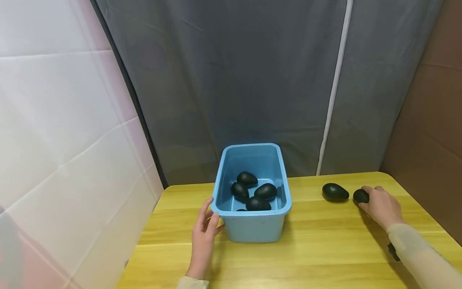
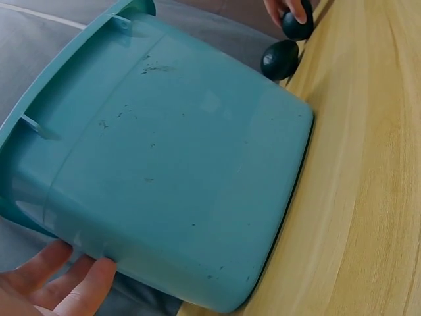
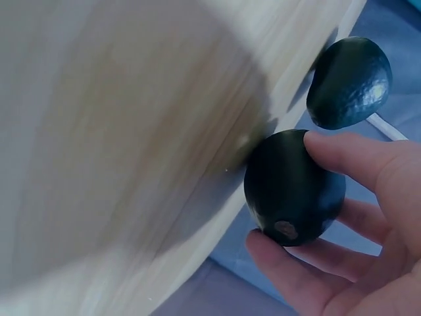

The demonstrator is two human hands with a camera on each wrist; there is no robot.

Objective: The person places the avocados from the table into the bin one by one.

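Observation:
A blue plastic tub (image 1: 251, 226) stands on the wooden table and holds several dark avocados (image 1: 265, 191). My left hand (image 1: 204, 232) rests with straight fingers against the tub's near left corner (image 2: 85, 217). At the right, my right hand (image 1: 379, 204) grips a dark avocado (image 1: 360, 196) between thumb and fingers (image 3: 342, 155); the fruit (image 3: 293, 187) still lies on the table. Another avocado (image 1: 335, 192) lies just to its left (image 3: 348, 82), apart from the hand.
The yellow wooden table (image 1: 317, 249) runs to a rounded far right corner. A grey curtain (image 1: 252, 80) hangs behind it, a brown wall (image 1: 429, 120) stands at the right and a white sheet (image 1: 54, 140) at the left.

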